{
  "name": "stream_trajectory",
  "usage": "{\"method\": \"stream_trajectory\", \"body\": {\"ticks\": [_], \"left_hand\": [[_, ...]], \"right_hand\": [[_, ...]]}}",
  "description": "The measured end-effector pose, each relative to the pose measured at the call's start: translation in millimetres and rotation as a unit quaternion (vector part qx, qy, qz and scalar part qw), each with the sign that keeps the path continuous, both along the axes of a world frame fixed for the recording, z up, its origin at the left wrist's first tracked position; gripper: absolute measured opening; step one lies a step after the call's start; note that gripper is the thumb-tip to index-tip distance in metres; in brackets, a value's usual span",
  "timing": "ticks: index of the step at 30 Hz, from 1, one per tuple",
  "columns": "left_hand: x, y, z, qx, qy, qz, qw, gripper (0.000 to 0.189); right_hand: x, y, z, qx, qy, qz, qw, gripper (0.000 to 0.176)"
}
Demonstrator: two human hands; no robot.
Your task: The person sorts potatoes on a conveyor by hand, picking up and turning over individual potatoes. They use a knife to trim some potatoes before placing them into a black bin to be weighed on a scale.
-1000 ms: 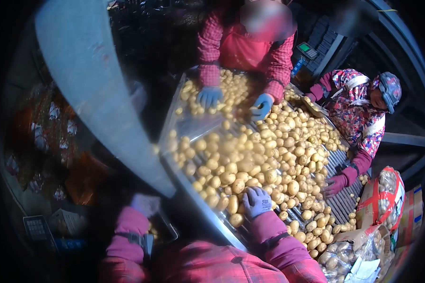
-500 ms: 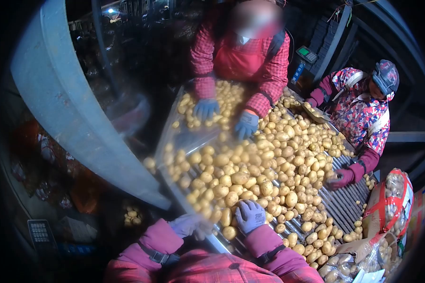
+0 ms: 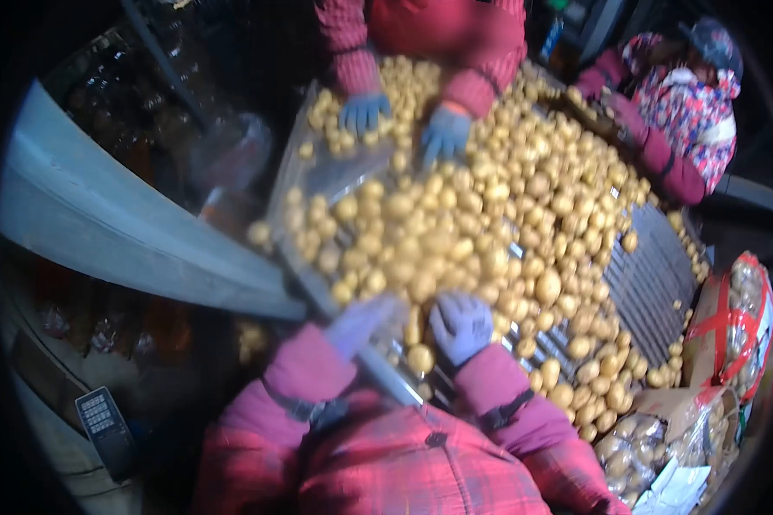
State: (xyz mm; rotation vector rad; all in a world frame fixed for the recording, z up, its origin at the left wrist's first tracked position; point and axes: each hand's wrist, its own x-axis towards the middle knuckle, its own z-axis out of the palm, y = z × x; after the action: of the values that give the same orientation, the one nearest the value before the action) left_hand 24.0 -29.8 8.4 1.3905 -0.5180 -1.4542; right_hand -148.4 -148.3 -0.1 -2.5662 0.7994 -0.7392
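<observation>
My left hand (image 3: 362, 326), in a pale purple glove, reaches over the near metal edge of the sorting table (image 3: 385, 375). Its fingers look stretched out, though their tips are blurred, and it is beside the nearest potatoes. In a matching glove, my right hand (image 3: 461, 328) lies back-up against the potatoes (image 3: 489, 223), fingers extended and no potato visibly gripped. A single potato (image 3: 420, 359) sits on the bars between my hands. What lies under either palm is hidden.
Across the table, a co-worker's blue-gloved hands (image 3: 446, 136) touch potatoes. Another co-worker (image 3: 683, 112) stands at right, near a metal scoop-like thing. Bagged potatoes (image 3: 631, 451) and a red-taped bag (image 3: 743, 318) stand lower right. A grey metal beam (image 3: 146, 240) slants at left.
The view has tilted down, so the co-workers appear higher. My left hand has moved slightly closer to the right one. The right-hand co-worker's lower hand has moved off the bars towards the scoop-like thing.
</observation>
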Motion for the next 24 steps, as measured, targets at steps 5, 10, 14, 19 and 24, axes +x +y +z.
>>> {"method": "stream_trajectory", "body": {"ticks": [5, 10, 14, 19, 24], "left_hand": [[6.2, -36.3, -9.3, -0.109, -0.122, 0.032, 0.986, 0.04], [-18.6, -75.2, 13.5, -0.149, -0.694, -0.076, 0.7, 0.051], [-3.4, -94.3, -14.9, -0.092, -0.671, -0.166, 0.717, 0.05], [7.4, -94.7, -21.6, -0.125, -0.693, -0.136, 0.697, 0.049], [14.7, -98.1, -27.5, -0.137, -0.681, -0.14, 0.706, 0.045]], "right_hand": [[1.3, -10.1, -9.3, 0.007, -0.021, 0.024, 0.999, 0.028], [-0.1, -7.7, -6.6, 0.019, -0.02, 0.035, 0.999, 0.029], [-1.4, -11.0, -5.4, 0.06, -0.007, 0.038, 0.997, 0.03], [-2.3, -13.0, -2.6, 0.065, -0.038, 0.06, 0.995, 0.029], [-4.2, -15.2, -1.7, 0.028, -0.066, 0.1, 0.992, 0.027]]}}
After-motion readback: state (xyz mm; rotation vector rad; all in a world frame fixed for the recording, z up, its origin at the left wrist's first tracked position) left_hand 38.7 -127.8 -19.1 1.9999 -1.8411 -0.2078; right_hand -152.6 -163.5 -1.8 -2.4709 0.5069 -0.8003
